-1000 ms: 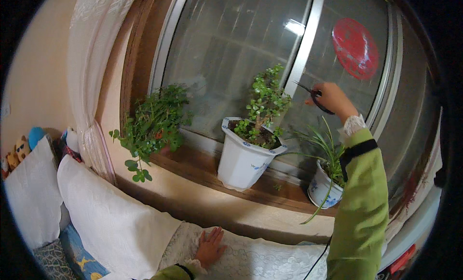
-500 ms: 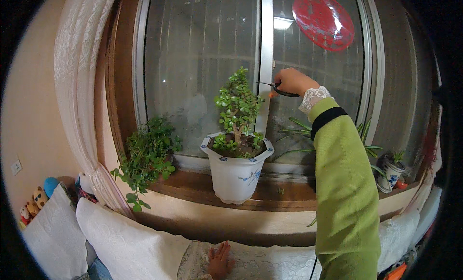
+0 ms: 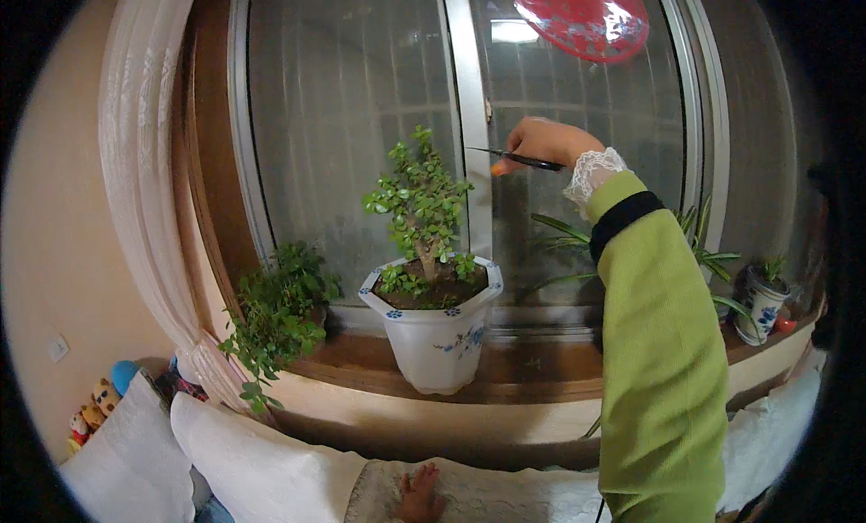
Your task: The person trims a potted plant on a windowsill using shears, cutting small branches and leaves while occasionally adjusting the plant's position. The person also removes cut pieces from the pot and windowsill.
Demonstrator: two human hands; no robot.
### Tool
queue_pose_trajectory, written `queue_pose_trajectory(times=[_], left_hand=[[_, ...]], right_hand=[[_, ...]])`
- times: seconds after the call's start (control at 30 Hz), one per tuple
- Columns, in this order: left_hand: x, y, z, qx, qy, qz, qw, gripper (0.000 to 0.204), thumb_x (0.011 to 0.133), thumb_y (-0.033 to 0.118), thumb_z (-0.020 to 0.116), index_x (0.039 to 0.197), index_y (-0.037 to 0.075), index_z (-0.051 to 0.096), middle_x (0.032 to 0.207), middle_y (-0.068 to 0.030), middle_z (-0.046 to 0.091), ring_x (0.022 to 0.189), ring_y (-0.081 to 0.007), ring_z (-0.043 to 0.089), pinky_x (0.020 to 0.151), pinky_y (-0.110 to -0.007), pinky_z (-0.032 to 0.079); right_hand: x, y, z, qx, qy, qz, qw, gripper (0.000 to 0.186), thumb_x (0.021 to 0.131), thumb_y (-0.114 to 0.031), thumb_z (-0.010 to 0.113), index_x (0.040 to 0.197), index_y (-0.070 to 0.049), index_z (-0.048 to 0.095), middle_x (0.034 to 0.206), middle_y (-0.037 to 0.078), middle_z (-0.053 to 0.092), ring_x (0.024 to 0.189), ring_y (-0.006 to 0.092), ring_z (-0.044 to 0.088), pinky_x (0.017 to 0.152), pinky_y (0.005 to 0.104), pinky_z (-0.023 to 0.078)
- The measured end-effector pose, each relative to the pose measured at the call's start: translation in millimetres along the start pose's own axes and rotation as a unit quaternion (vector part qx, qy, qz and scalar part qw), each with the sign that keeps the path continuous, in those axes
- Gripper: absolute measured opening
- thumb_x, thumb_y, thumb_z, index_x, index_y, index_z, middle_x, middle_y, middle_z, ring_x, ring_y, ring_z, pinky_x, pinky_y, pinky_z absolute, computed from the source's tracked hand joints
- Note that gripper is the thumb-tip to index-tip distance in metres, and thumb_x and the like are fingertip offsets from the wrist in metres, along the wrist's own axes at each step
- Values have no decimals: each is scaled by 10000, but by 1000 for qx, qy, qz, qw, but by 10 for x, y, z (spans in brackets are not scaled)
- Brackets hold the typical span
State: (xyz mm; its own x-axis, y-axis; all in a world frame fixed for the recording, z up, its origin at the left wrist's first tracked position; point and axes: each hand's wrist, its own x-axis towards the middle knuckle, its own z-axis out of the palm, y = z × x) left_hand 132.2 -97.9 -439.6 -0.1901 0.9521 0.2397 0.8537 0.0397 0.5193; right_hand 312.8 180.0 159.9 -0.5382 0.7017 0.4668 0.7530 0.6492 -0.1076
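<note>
My right hand is closed around a pair of dark scissors, whose thin blades point left. The blade tips hover just up and right of a small leafy tree, apart from its foliage as far as I can see. Its thick stem rises from soil in a white, many-sided flowerpot with blue flower patterns, standing on the brown windowsill. Low in the picture, my left hand lies flat and empty on a white lace sofa cover.
A trailing green plant hangs over the sill's left part. Behind my right sleeve are long-leaved fronds, and a small blue-and-white pot stands far right. Sliding window glass backs the sill; a pale curtain hangs left.
My view has shifted, so the tree and pot appear farther left and the red disc on the window higher. My right hand still holds the scissors beside the foliage; my left hand stays on the cover.
</note>
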Motion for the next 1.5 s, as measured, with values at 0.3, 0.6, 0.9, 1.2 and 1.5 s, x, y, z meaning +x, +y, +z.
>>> queue_pose_trajectory(times=[0.3, 0.6, 0.9, 1.2, 1.5], left_hand=[[-65, 28, 31, 32, -34, -49, 998, 702, 1005, 563, 426, 1589, 239, 210, 1657, -44, 126, 1506, -398, 60, 1143, -650, 106], [6, -94, 144, -60, 58, 85, 993, 690, 970, 467, 482, 1525, 96, 306, 1603, -143, 259, 1489, -365, 182, 1161, -622, 47], [31, -235, 239, -47, 46, 101, 993, 677, 978, 399, 486, 1524, 47, 295, 1600, -156, 286, 1490, -351, 229, 1182, -579, 33], [71, -279, 364, -15, 73, 105, 992, 694, 947, 385, 541, 1515, 52, 319, 1603, -143, 285, 1485, -348, 243, 1177, -580, 90], [66, -319, 369, -46, 55, 95, 993, 697, 969, 472, 511, 1519, 81, 335, 1610, -137, 266, 1503, -336, 191, 1184, -569, 74]], right_hand=[[-65, 98, 128, 7, -69, 19, 997, 637, 679, -698, 762, 785, -74, 689, 787, 98, 627, 768, 257, 607, 712, 406, 440], [0, 116, 127, 51, -4, -34, 998, 679, 665, -722, 758, 788, -59, 674, 745, 80, 598, 698, 232, 577, 625, 385, 429], [161, 58, 205, 50, 7, -126, 991, 576, 703, -574, 828, 710, -33, 629, 598, 56, 524, 584, 174, 560, 555, 383, 430], [163, -160, 221, -49, 18, -185, 981, 593, 671, -544, 847, 913, -21, 706, 848, 188, 681, 830, 362, 662, 758, 428, 505], [193, -287, 220, -38, -5, -170, 985, 579, 666, -523, 856, 918, -21, 715, 858, 180, 684, 835, 339, 664, 763, 409, 505]])
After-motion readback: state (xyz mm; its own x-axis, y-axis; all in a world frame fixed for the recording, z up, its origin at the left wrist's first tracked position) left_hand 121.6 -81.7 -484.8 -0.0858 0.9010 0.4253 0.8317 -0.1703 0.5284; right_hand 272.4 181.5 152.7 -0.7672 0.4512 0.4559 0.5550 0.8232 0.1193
